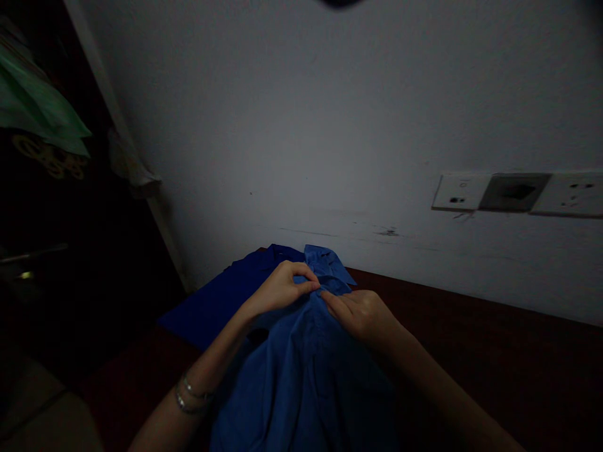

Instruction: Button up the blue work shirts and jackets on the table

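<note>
A blue shirt [296, 370] lies front up on the dark reddish surface, its collar [325, 257] toward the wall. Just below that collar, my left hand [285, 285] pinches the shirt's front between thumb and forefinger. My right hand [360, 311] meets it from the other side, its fingers closed on the same strip of cloth. Whether a button is between the fingertips is too small and dark to tell. A darker blue garment [211, 301] with a collar lies to the left, partly under the shirt and behind my left arm.
A pale wall [330, 144] rises directly behind the dark reddish tabletop [471, 326]. Wall sockets [509, 191] sit at the right. At the left stands a dark door [70, 251] with a handle [35, 254] and a green cloth or bag [42, 107] hanging on it.
</note>
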`<state>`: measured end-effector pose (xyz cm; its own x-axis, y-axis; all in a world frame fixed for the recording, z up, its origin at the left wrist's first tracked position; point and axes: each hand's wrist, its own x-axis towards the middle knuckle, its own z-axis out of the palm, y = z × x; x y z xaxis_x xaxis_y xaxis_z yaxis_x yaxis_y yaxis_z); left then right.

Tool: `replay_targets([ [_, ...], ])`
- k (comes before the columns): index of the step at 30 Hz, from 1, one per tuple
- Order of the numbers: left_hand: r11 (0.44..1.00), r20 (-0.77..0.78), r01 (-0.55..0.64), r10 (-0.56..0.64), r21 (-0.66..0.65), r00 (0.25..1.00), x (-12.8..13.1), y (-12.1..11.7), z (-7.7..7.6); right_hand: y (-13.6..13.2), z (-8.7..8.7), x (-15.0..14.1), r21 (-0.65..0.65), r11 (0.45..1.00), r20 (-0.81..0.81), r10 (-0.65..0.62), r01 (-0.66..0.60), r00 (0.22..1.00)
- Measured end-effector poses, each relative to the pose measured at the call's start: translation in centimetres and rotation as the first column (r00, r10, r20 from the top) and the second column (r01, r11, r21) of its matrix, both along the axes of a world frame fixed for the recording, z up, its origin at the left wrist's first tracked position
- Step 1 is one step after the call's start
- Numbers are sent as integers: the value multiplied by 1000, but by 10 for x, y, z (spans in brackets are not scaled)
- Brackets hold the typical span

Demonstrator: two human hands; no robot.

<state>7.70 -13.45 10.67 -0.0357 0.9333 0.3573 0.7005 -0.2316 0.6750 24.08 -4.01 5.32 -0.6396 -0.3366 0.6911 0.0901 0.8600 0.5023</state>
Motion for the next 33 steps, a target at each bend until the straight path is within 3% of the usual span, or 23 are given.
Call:
replay_targets([
  [5, 991, 256, 16, 18, -132, 967, 0, 1, 0, -8, 2, -2, -56, 998, -36, 34, -36, 999],
  [8, 989, 302, 16, 29, -145, 953, 2, 1, -1, -9, 3, -2, -97, 994, -15, 44, -45, 999],
  [18, 997, 244, -7, 25, -75, 969, 2, 5, -10, -9, 12, 1, -217, 970, 97, -90, 109, 991],
  [24, 997, 137, 57, -65, 61, 988, 2, 0, 0, -1, 14, 6, -366, 914, 135, -137, 178, 981],
  [26, 998, 127, -7, -1, 65, 992, -3, -2, 3, 1, 13, 6, -391, 903, 130, -140, 180, 982],
  [29, 990, 148, -125, 133, -62, 980, -11, -3, 3, 3, 11, 6, -410, 895, 130, -136, 178, 982],
  [33, 972, 197, -80, 124, -219, 973, -10, -1, -1, 3, 10, 6, -382, 911, 105, -127, 158, 986],
])
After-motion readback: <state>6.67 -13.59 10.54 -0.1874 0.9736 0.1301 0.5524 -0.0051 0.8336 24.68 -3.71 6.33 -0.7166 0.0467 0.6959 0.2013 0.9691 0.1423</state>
